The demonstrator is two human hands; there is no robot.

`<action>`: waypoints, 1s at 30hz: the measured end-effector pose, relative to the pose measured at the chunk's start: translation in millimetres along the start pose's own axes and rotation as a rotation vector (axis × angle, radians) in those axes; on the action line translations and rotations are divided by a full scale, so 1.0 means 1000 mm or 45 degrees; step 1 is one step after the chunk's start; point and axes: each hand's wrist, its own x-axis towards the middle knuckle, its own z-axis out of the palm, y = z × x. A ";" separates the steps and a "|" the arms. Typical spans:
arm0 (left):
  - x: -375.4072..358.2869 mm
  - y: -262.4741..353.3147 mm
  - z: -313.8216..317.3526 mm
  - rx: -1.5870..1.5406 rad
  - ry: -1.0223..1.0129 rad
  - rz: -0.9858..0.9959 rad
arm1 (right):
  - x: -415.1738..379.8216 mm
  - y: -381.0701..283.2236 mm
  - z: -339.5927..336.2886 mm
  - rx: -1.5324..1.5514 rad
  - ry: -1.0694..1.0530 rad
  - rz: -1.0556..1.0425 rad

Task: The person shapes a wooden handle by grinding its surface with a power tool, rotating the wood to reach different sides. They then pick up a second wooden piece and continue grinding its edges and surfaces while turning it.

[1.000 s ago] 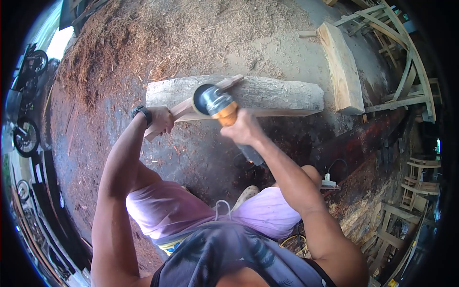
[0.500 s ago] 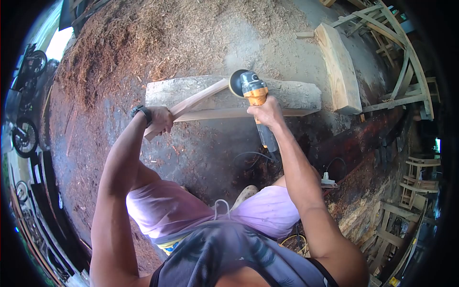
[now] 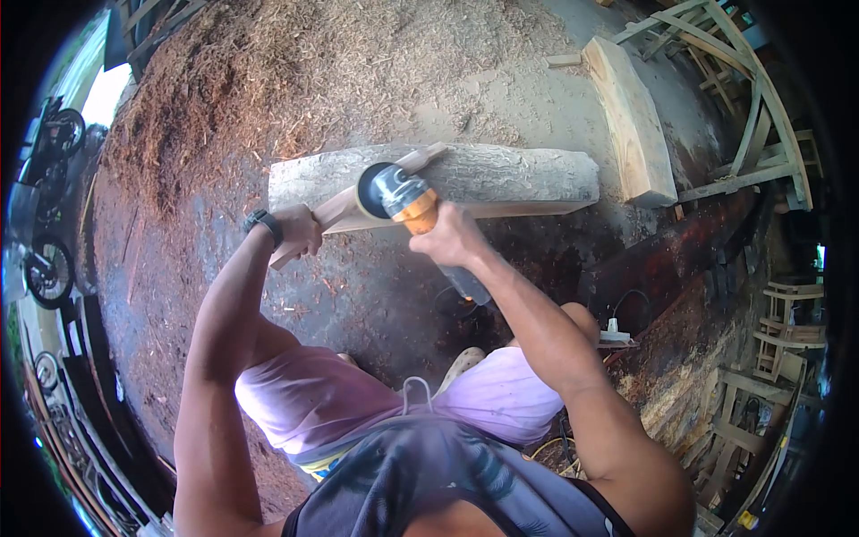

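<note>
My left hand (image 3: pixel 298 231), with a dark watch on its wrist, is closed round the near end of a slim wooden piece (image 3: pixel 335 209). That piece slants up to the right, its far part lying on a thick pale log (image 3: pixel 519 176). In my right hand (image 3: pixel 452 237) is an orange and grey angle grinder (image 3: pixel 413 210), held by its body. The grinder's round dark disc (image 3: pixel 374 190) is over the middle of the slim piece and hides part of it. Whether the disc touches the wood I cannot tell.
Beyond the log, wood shavings (image 3: pixel 358 72) cover the floor. A thick squared timber (image 3: pixel 633 130) lies to the right, near curved wooden frames (image 3: pixel 769 107). A white power socket (image 3: pixel 614 335) sits right of my knee. Motorcycles (image 3: pixel 49 268) stand at the far left.
My right hand has brought the grinder left and slightly toward me, from the far end of the slim piece to its middle. The slim piece's far end has shifted slightly right.
</note>
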 end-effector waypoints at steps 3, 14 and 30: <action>0.005 -0.004 -0.002 -0.018 -0.016 0.034 | 0.004 0.004 -0.033 0.069 0.037 0.098; 0.031 -0.032 0.006 -0.269 0.205 0.582 | 0.012 0.038 -0.067 0.343 0.250 0.204; 0.023 0.000 0.021 -0.306 -0.013 0.260 | -0.016 -0.008 -0.023 0.132 0.059 0.039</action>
